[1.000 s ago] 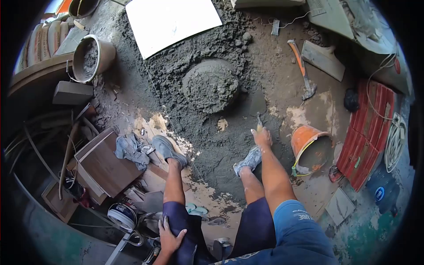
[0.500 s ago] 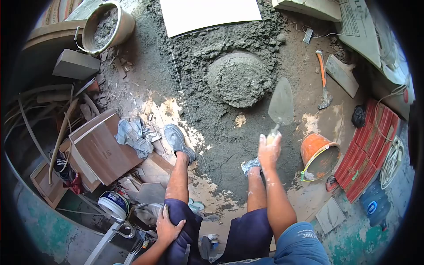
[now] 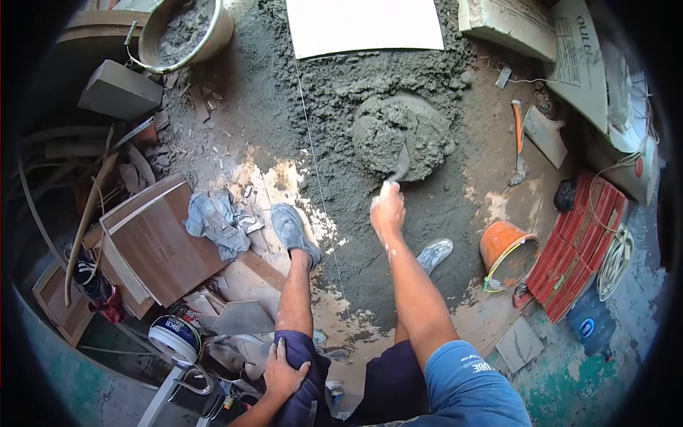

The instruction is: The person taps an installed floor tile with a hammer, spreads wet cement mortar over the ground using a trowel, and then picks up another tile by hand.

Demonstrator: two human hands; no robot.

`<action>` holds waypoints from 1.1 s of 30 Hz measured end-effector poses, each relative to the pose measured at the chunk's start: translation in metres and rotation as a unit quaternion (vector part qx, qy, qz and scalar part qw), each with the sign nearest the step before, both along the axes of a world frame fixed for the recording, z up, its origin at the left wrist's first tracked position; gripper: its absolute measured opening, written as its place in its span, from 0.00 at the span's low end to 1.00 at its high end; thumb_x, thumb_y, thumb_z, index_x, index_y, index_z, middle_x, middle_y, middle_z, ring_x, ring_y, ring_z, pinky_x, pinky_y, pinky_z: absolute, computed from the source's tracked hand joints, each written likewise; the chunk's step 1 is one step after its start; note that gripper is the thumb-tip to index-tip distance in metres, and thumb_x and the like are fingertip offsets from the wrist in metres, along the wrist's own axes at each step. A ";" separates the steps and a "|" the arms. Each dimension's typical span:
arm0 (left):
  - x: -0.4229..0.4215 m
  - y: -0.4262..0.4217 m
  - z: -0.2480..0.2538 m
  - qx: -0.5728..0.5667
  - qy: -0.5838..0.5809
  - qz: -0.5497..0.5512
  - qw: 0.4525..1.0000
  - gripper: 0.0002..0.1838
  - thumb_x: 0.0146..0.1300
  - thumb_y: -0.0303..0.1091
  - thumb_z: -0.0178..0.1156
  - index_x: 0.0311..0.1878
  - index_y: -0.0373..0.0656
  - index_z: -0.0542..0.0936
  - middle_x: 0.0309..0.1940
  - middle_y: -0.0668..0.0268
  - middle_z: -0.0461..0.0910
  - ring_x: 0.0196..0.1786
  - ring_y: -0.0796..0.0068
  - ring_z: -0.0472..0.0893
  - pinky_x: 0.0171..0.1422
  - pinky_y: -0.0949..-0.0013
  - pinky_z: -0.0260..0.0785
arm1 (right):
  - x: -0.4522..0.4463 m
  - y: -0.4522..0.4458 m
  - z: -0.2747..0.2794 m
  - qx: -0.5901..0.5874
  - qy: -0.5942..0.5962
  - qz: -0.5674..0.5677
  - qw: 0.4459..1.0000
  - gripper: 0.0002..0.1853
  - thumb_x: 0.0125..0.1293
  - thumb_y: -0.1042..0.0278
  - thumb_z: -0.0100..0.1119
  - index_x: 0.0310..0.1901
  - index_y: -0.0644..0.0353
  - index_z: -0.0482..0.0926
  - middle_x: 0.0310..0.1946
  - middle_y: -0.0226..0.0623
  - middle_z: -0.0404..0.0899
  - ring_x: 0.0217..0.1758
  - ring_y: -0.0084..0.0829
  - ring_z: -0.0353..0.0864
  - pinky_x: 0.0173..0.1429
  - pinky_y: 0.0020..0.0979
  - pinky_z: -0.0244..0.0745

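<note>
right hand (image 3: 388, 212) on the trowel (image 3: 404, 162), left hand (image 3: 287, 371) on the knee

the hands are well apart. the right one is closed around the trowel's handle, which it mostly hides; the blade points away to the far side and is partly sunk in the near part of a round mortar mound (image 3: 377, 132) at the far centre of the floor. the left one lies on the left leg of the purple shorts (image 3: 304, 345), thumb and fingers parted.

rough wet mortar surrounds the mound, and at the far edge a white sheet (image 3: 366, 28) lies over it. a thin string (image 3: 311, 142) runs from near the sheet towards the near side, passing between the mound and the grey left shoe (image 3: 293, 231). the right shoe (image 3: 435, 255) stands on smoother mortar.

to the right, a hammer (image 3: 519, 135) with an orange handle lies with its head at the near end. nearer, an orange bucket (image 3: 505, 243) lies tipped over, just beside ridged red panels (image 3: 580, 245).

on the far left a pail (image 3: 223, 39) holds grey mix, with a grey block (image 3: 121, 90) near it. nearer on the left, a crumpled cloth (image 3: 220, 224) touches stacked brown boards (image 3: 167, 249).
</note>
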State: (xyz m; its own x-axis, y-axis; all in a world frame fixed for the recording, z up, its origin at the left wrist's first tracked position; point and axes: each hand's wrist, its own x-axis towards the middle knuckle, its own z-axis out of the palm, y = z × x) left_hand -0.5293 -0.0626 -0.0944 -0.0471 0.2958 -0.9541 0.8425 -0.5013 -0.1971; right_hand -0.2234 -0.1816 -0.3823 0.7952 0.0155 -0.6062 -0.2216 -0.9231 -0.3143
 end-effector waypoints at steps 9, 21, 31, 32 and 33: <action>-0.020 -0.017 -0.029 -0.025 0.054 -0.011 0.998 0.57 0.50 0.55 0.71 0.78 0.45 0.50 0.72 0.44 0.55 0.71 0.44 0.64 0.71 0.51 0.63 | -0.034 0.043 -0.043 0.020 -0.002 -0.070 0.997 0.18 0.66 0.67 0.55 0.53 0.61 0.62 0.39 0.58 0.81 0.44 0.61 0.81 0.50 0.55 0.76; -0.021 -0.018 -0.033 -0.027 0.051 -0.001 0.998 0.57 0.50 0.56 0.71 0.77 0.44 0.52 0.70 0.45 0.57 0.70 0.44 0.64 0.71 0.50 0.63 | -0.017 0.033 0.014 0.056 -0.116 -0.078 0.989 0.16 0.69 0.66 0.51 0.53 0.61 0.61 0.41 0.58 0.78 0.44 0.59 0.80 0.48 0.52 0.74; -0.026 -0.024 -0.035 -0.023 0.047 -0.009 0.999 0.56 0.50 0.55 0.71 0.77 0.44 0.52 0.70 0.43 0.57 0.70 0.43 0.64 0.71 0.51 0.62 | -0.010 0.029 -0.005 0.001 -0.051 -0.045 0.998 0.19 0.65 0.70 0.52 0.54 0.65 0.59 0.43 0.65 0.79 0.48 0.63 0.79 0.53 0.54 0.73; -0.026 -0.022 -0.036 -0.020 0.048 -0.011 0.999 0.56 0.50 0.55 0.71 0.77 0.44 0.52 0.70 0.43 0.57 0.70 0.43 0.64 0.71 0.51 0.62 | -0.018 0.031 -0.003 0.015 -0.077 -0.034 0.996 0.19 0.66 0.70 0.52 0.53 0.64 0.59 0.42 0.65 0.79 0.48 0.64 0.79 0.53 0.55 0.73; -0.026 -0.024 -0.036 -0.021 0.048 -0.011 0.999 0.57 0.50 0.55 0.71 0.77 0.45 0.52 0.70 0.44 0.57 0.70 0.43 0.64 0.71 0.51 0.63 | -0.021 0.037 -0.007 0.024 -0.030 -0.067 0.997 0.19 0.66 0.70 0.53 0.53 0.65 0.59 0.42 0.65 0.79 0.47 0.64 0.79 0.53 0.55 0.74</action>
